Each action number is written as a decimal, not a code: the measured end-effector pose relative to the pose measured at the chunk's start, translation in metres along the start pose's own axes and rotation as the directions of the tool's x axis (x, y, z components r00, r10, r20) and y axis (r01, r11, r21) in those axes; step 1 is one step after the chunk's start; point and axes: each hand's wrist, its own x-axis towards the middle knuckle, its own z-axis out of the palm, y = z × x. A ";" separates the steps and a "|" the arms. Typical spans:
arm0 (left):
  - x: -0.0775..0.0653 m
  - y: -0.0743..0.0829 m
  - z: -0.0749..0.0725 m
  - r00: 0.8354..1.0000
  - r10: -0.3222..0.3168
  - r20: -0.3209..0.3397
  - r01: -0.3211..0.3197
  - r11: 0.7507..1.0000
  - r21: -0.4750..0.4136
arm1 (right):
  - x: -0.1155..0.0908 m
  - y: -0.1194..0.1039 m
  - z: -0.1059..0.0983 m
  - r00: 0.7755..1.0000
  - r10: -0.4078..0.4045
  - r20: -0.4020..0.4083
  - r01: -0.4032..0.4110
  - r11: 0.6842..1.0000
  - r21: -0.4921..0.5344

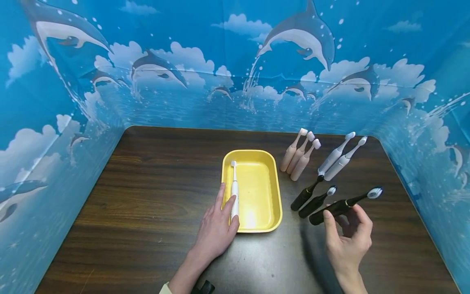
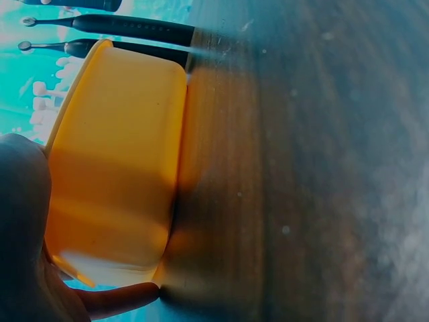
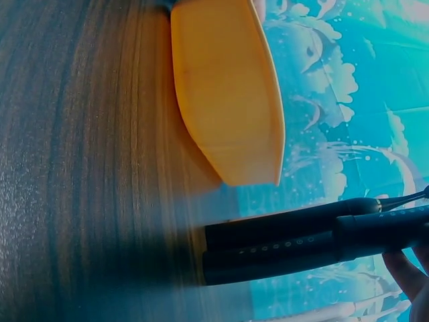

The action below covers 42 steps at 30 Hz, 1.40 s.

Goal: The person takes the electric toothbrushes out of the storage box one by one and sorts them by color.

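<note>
A white electric toothbrush [image 1: 235, 188] lies lengthwise along the left side of a yellow tray [image 1: 278, 204]. My left hand [image 1: 216, 230] grips the tray's left wall, with thumb and index finger over the rim beside the toothbrush handle. Another finger [image 2: 124, 300] reaches down outside the tray in the left wrist view. To the right, a black electric toothbrush [image 1: 335, 209] with a white-bristled head is pinched between the thumb and fingers of my right hand [image 1: 349, 241]. Beside it stand two other black toothbrushes [image 1: 302, 199]; the held one overlaps them in the right wrist view.
Three pink toothbrushes [image 1: 301, 161] stand in a group behind the black ones. Two silvery-white toothbrushes [image 1: 337, 163] are upright to their right. A blue dolphin-print sheet [image 1: 176, 98] borders the dark wooden table [image 1: 158, 183] at the back and sides.
</note>
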 end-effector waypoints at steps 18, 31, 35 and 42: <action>0.000 0.001 0.000 1.000 -0.014 0.012 0.014 1.000 0.002 | -0.004 0.009 -0.006 0.998 0.035 0.044 -0.031 0.997 -0.076; 0.001 0.001 0.001 1.000 -0.024 0.018 0.024 1.000 0.001 | -0.013 0.028 -0.007 0.986 0.094 0.140 -0.066 0.979 -0.194; 0.001 0.001 0.001 0.999 -0.029 0.025 0.029 1.000 -0.002 | -0.015 0.028 -0.006 0.981 0.126 0.144 -0.092 0.971 -0.221; 0.001 0.001 0.000 0.998 -0.051 0.047 0.051 0.999 -0.011 | -0.021 0.031 -0.004 0.968 0.197 0.155 -0.152 0.953 -0.262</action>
